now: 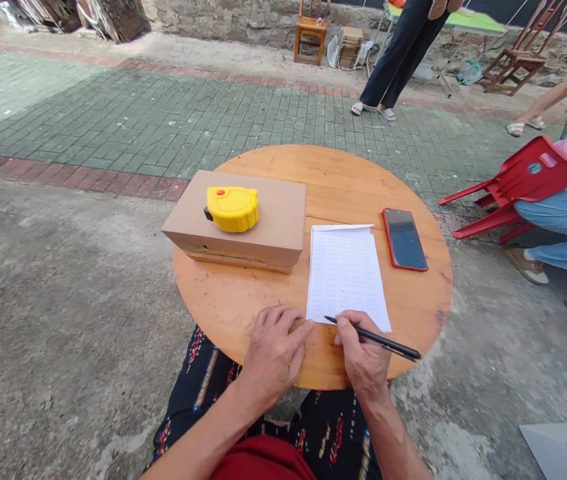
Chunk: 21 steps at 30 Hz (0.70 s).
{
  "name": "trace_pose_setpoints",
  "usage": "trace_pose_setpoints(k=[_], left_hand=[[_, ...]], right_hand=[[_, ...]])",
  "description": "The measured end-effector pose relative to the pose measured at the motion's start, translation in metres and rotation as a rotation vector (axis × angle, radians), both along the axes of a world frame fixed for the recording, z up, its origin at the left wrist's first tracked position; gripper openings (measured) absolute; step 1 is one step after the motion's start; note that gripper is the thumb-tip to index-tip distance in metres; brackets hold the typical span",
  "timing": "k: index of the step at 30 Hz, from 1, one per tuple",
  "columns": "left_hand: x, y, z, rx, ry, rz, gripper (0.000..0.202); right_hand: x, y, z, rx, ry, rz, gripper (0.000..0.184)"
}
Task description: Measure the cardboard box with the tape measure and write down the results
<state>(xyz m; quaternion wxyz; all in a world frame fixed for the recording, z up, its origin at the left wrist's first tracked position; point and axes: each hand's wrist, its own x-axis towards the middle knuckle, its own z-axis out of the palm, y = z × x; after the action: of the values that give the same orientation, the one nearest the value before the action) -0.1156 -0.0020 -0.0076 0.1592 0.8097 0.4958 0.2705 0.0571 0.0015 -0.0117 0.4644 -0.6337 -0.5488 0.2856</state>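
A black pen (pixel 388 343) is gripped in my right hand (pixel 366 357), its tip over the lower edge of a white sheet of paper (pixel 346 273). Rows of small handwriting cover the sheet. My left hand (pixel 276 343) rests on the round wooden table (pixel 408 303) with fingers loosely bent and spread; its index finger reaches the paper's lower left corner. Beyond that hand, a yellow tape measure (pixel 233 212) with a red button sits on a brown cardboard box (pixel 280 210). To the right of the paper lies a phone (pixel 406 240) in a red case.
On the right, a seated person in blue jeans (pixel 563 227) is beside a red plastic chair (pixel 528 173). Another person in dark trousers (pixel 403 53) stands beyond the table. Wooden chairs (pixel 312 30) and a green-topped table (pixel 478 21) line the stone wall.
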Motion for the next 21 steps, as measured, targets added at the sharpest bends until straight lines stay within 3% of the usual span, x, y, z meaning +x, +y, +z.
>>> trace_pose_setpoints(k=[5, 12, 17, 21], left_hand=[[0.000, 0.000, -0.001, -0.002, 0.003, 0.002, 0.029], [0.001, -0.001, 0.000, -0.019, 0.003, 0.006, 0.031], [0.001, -0.001, 0.001, -0.010, 0.011, 0.012, 0.030], [0.001, -0.001, 0.002, -0.003, 0.008, 0.008, 0.029]], right_hand=[[0.001, 0.000, -0.002, 0.040, 0.108, -0.132, 0.016], [-0.004, 0.003, -0.008, 0.167, -0.064, -0.125, 0.023], [0.007, 0.005, -0.007, 0.205, -0.318, 0.011, 0.030], [0.038, 0.022, 0.010, 0.304, -0.691, 0.106, 0.035]])
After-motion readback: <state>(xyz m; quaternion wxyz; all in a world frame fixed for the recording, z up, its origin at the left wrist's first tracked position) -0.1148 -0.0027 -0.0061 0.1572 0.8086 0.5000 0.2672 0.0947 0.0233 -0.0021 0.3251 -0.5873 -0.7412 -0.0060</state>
